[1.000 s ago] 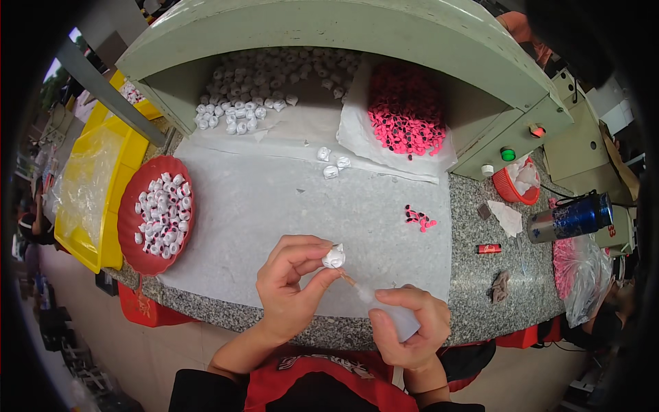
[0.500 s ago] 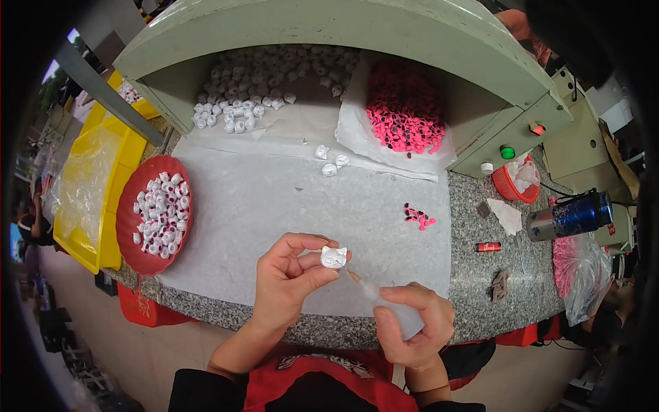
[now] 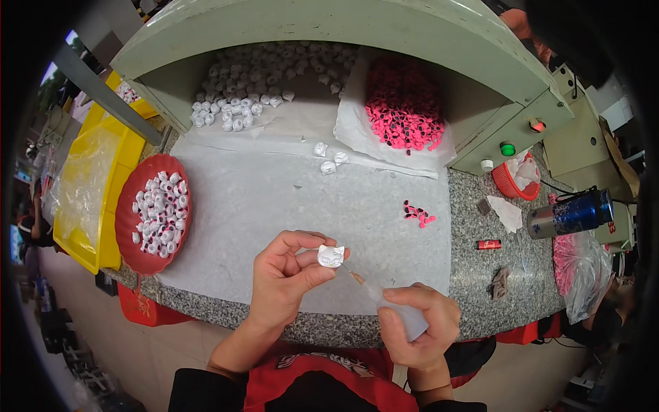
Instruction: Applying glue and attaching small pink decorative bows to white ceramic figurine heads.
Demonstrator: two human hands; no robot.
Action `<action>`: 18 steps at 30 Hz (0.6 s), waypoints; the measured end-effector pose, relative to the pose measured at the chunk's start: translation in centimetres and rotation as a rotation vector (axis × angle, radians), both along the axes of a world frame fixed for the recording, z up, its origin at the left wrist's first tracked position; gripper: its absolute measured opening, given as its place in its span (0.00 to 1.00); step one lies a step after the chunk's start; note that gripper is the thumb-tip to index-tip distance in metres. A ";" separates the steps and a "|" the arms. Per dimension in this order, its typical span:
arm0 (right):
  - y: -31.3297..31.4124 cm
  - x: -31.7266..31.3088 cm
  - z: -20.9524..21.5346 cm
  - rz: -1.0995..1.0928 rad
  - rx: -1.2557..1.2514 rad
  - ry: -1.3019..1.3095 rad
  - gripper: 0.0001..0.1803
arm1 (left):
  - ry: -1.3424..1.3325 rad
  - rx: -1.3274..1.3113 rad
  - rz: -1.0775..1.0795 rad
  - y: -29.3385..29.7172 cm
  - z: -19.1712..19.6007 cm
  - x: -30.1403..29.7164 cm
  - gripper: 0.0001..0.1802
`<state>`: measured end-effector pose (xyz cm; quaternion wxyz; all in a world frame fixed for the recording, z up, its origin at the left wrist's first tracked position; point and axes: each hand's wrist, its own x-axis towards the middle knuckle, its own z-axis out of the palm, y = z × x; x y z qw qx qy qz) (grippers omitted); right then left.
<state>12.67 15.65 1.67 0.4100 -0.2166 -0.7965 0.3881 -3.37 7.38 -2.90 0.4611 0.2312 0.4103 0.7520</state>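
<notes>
Gripping a small white cat-head piece (image 3: pixel 331 256) between thumb and fingers of the left hand (image 3: pixel 279 285), above a pale paper sheet (image 3: pixel 254 199) on the speckled worktop (image 3: pixel 472 288). Hidden at the back and along the left edge by the fingertips; too small in its markings to read clearly. Closed, in the right hand (image 3: pixel 424 326), around a cloudy squeeze bottle (image 3: pixel 406 319), covered at its far end by the palm. Pointing the bottle's thin nozzle (image 3: pixel 356 277) at the lower right of the piece; too fine at the tip to tell contact from a slight gap.

Beyond, under a green hood (image 3: pixel 329 27), lost in shadow toward the back: many white pieces (image 3: pixel 240 106) and a heap of pink-and-black bits (image 3: pixel 405 120). At left, heaped too thickly to count, similar pieces with pink touches (image 3: pixel 163 213) in a red dish (image 3: pixel 125 237). At right, partly covered by a crumpled clear bag (image 3: pixel 592 288), more pink material (image 3: pixel 564 264). Cut off at the lower edge: both sleeves (image 3: pixel 206 391).
</notes>
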 end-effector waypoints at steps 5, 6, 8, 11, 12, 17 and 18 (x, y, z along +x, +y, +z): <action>0.0 -0.1 0.1 0.026 -0.046 0.017 0.09 | -0.006 -0.017 -0.034 -0.1 0.0 0.0 0.17; 0.0 -0.1 0.1 0.026 -0.046 0.017 0.09 | -0.008 -0.005 -0.032 -0.1 -0.1 0.0 0.17; 0.1 0.0 0.2 0.033 -0.069 -0.007 0.12 | -0.010 0.007 -0.031 -0.1 -0.1 0.1 0.17; 0.2 0.2 0.5 0.025 -0.064 -0.032 0.11 | -0.013 0.006 -0.035 0.0 0.1 0.1 0.17; 0.1 0.4 0.3 0.020 -0.063 -0.036 0.11 | -0.023 -0.029 -0.013 0.1 0.2 0.2 0.17; 2.3 2.2 -3.1 -0.360 -0.839 0.118 0.11 | -0.013 -0.108 0.023 0.4 -0.3 0.1 0.19; 3.4 2.3 -5.4 -0.366 -0.837 0.113 0.11 | -0.015 -0.118 -0.001 0.4 -0.7 0.2 0.20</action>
